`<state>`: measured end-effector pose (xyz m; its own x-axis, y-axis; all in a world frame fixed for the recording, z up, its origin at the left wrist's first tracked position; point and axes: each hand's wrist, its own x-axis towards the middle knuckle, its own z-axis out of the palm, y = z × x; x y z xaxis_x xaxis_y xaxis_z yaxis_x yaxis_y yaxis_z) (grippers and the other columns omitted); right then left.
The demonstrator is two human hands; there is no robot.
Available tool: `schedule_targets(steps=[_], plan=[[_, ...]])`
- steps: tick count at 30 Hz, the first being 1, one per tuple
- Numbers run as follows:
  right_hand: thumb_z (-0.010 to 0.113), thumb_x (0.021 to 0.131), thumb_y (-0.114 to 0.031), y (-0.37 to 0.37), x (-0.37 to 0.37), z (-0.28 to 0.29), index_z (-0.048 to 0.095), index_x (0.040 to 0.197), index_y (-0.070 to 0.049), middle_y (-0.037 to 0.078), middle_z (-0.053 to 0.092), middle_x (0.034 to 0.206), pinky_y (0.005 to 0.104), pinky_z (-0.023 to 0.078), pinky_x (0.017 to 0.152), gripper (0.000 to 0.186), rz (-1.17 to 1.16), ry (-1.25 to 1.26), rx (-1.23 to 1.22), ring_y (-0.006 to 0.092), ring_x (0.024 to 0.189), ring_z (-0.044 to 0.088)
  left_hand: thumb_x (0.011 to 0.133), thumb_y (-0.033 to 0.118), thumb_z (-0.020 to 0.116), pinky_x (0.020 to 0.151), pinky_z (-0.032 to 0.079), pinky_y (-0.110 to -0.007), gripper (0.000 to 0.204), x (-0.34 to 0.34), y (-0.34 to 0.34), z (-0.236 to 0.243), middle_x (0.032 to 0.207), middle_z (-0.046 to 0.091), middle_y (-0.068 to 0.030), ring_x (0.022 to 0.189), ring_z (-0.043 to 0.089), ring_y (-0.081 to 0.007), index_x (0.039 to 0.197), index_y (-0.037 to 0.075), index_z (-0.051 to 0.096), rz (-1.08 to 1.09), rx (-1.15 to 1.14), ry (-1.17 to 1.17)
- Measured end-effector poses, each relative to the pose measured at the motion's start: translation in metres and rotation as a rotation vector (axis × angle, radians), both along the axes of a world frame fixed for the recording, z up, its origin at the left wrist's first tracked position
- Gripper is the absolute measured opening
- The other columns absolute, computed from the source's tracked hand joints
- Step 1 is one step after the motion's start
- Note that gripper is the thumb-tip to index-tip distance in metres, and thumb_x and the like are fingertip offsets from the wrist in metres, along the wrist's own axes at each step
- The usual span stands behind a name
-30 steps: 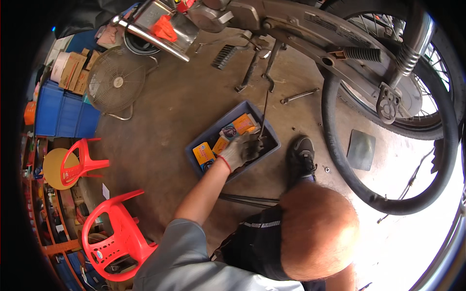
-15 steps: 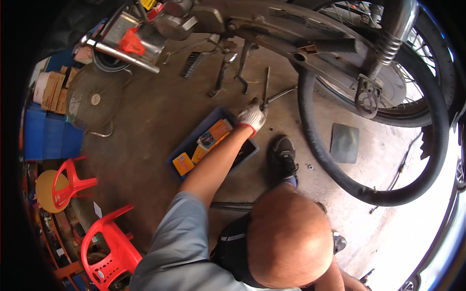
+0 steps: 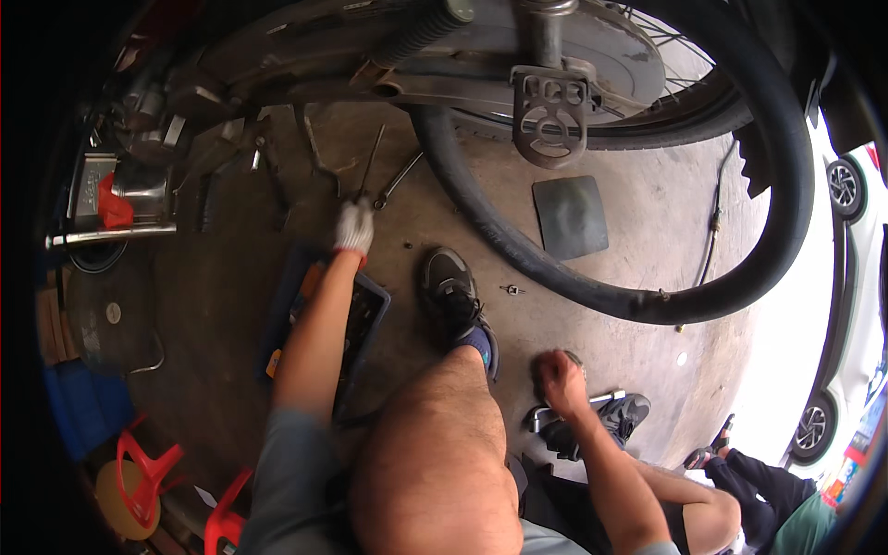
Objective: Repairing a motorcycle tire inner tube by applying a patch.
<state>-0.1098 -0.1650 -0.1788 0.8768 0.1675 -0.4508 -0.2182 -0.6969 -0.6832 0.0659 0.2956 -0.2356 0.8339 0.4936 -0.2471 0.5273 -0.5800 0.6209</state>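
Note:
My left hand (image 3: pixel 355 228), in a white glove with red cuff, grips the lower end of a long metal rod (image 3: pixel 374 153). A wrench (image 3: pixel 402 176) lies just to its right. Below that hand sits the blue-grey bin (image 3: pixel 368 308), partly hidden by my forearm, with small orange boxes in it. My bare right hand (image 3: pixel 561 377) is curled beside my right knee, low over the floor; what is in its fingers is unclear. A silver tool (image 3: pixel 606 398) lies by that hand and my shoe.
A motorcycle (image 3: pixel 388 55) spans the top, with a large inner tube (image 3: pixel 499 240) and dark square sheet (image 3: pixel 568 217) beneath. At left are a fan (image 3: pixel 111 310) and red chairs (image 3: pixel 148 472). At lower right another person (image 3: pixel 786 499) is seated; a white car (image 3: pixel 832 351) stands beyond.
The view has swung rightward. My left hand has moved from inside the bin to above it with the rod. My right hand has come into view, along with another person and a car.

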Motion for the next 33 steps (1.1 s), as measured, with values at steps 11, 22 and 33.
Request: schedule_targets(steps=[11, 22, 33], plan=[[0.060, 0.088, -0.003, 0.096, 0.102, -0.063, 0.052, 0.130, -0.009, 0.022, 0.050, 0.138, 0.0471, 0.057, 0.093, 0.043, 0.356, -0.220, -0.423, 0.0393, 0.117, 0.065, 0.104, 0.017, 0.056, 0.091, 0.052, -0.047, 0.023, -0.319, 0.005, 0.077, 0.124, 0.064, -0.0240, 0.113, 0.064, -0.0425, 0.120, 0.003, 0.064, -0.019, 0.234, -0.148], [0.057, 0.094, -0.013, 0.047, 0.043, -0.070, 0.065, 0.111, -0.009, 0.019, 0.064, 0.119, 0.0490, 0.058, 0.087, 0.020, 0.231, -0.041, -0.282, 0.0400, 0.101, 0.071, 0.097, 0.010, 0.061, 0.093, 0.052, -0.043, 0.025, -0.270, 0.004, 0.090, 0.112, 0.068, -0.0173, 0.108, 0.065, -0.0342, 0.121, 0.004, 0.065, -0.052, 0.407, -0.207], [0.073, 0.094, -0.006, -0.024, 0.032, 0.061, 0.065, 0.102, -0.003, 0.002, 0.068, 0.093, 0.0302, 0.058, 0.079, 0.011, -0.865, -0.165, 1.120, 0.0125, 0.082, 0.066, 0.097, 0.018, 0.060, 0.093, 0.052, -0.043, 0.025, -0.031, -0.191, 0.364, 0.110, 0.070, -0.0178, 0.104, 0.067, -0.0360, 0.118, 0.004, 0.066, -1.041, 0.189, -0.392]])
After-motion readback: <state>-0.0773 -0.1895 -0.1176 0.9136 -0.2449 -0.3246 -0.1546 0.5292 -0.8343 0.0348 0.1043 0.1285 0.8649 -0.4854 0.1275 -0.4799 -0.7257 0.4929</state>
